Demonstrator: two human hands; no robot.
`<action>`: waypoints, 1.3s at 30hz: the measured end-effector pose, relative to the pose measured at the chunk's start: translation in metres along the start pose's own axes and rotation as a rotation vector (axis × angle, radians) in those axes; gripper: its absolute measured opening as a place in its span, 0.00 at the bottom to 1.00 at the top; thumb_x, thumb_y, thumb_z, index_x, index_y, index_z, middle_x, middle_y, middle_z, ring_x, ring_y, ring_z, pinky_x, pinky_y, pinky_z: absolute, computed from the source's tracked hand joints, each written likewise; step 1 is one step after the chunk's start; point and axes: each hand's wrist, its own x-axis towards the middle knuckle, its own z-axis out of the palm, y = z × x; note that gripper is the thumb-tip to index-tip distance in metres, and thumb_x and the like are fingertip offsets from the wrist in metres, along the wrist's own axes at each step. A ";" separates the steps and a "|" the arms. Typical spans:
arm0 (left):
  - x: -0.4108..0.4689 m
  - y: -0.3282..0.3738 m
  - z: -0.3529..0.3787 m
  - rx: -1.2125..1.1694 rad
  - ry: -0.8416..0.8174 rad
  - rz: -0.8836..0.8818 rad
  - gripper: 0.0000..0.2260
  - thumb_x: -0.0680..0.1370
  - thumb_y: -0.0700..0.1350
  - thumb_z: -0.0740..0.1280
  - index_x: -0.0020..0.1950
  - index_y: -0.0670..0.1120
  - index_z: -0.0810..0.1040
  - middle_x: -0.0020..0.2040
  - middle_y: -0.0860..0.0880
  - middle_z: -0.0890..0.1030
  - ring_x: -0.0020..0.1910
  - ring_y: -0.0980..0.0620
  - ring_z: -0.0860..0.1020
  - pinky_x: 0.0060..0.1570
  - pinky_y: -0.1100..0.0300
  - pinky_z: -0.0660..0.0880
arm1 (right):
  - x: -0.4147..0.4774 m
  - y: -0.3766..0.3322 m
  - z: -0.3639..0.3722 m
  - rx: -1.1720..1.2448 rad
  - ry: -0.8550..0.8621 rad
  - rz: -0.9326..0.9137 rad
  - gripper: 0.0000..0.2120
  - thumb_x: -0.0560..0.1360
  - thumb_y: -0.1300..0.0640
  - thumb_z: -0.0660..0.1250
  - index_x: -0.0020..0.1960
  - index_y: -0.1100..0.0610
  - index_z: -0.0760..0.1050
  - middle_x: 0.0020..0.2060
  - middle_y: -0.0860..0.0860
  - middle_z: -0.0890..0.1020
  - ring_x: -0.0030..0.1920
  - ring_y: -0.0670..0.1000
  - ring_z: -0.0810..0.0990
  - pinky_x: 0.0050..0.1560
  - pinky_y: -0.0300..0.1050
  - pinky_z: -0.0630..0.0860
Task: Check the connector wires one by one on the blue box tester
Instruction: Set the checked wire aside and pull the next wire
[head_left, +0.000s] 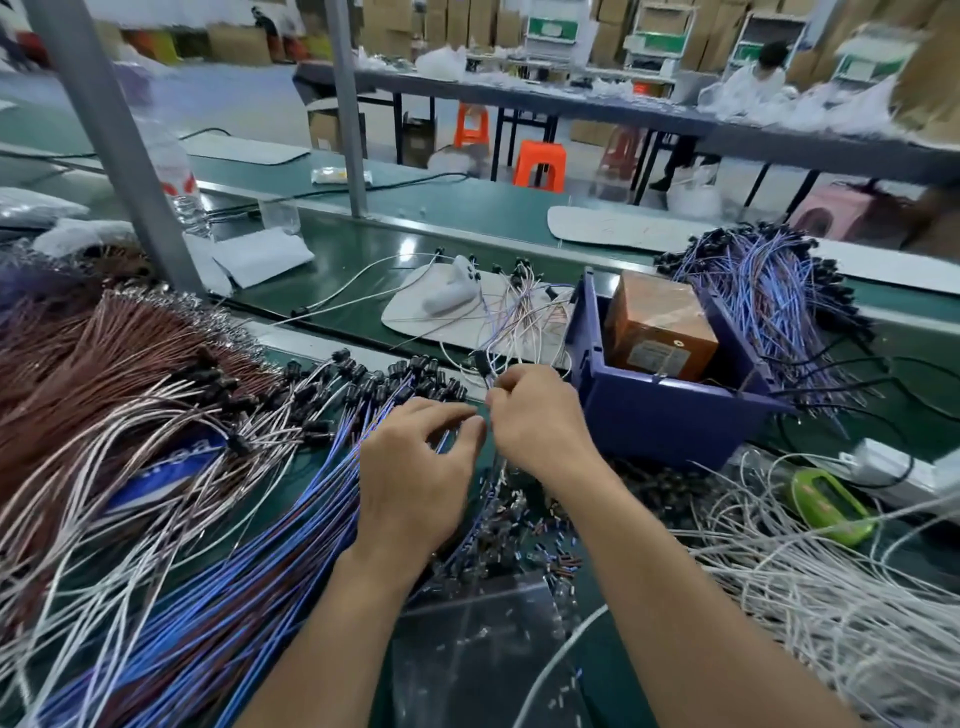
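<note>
Two hands work just left of the blue box (665, 415). The right hand (535, 415) pinches one thin wire (485, 371); the left hand (415, 467) curls over blue wires (270, 519), grip unclear. Next, plug it in.

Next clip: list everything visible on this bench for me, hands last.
box: one, blue, right of centre
block: one, orange-brown, inside the box
connector wires: many, blue and brown, left pile
brown wires: many, brown, far left
bundled wires: many, blue-purple, behind the box
white wires: many, white, lower right
loose wires: several, pale, beyond the hands
device: one, green, right
stools: two, orange, background
left hand: over the connector wires, fingers relaxed
right hand: pinches the loose wires
</note>
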 end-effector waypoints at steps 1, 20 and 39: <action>-0.001 0.004 0.000 -0.111 -0.030 -0.017 0.08 0.76 0.50 0.73 0.54 0.53 0.88 0.45 0.64 0.84 0.47 0.64 0.81 0.48 0.73 0.74 | -0.006 0.002 -0.007 0.096 0.025 -0.032 0.06 0.79 0.54 0.66 0.44 0.50 0.79 0.40 0.48 0.83 0.42 0.52 0.81 0.42 0.45 0.76; -0.025 0.048 0.001 -0.528 -0.791 -0.247 0.05 0.71 0.41 0.78 0.43 0.50 0.89 0.38 0.45 0.87 0.36 0.54 0.83 0.38 0.64 0.78 | -0.112 0.120 -0.124 1.594 0.320 0.038 0.04 0.74 0.62 0.65 0.47 0.57 0.77 0.33 0.52 0.76 0.32 0.49 0.76 0.33 0.42 0.77; -0.054 0.069 0.005 -0.339 -0.558 0.135 0.16 0.67 0.40 0.83 0.45 0.60 0.88 0.39 0.60 0.87 0.40 0.61 0.85 0.42 0.69 0.78 | -0.132 0.107 -0.083 0.609 -0.328 0.010 0.03 0.75 0.58 0.72 0.48 0.56 0.84 0.28 0.50 0.82 0.29 0.50 0.77 0.32 0.39 0.73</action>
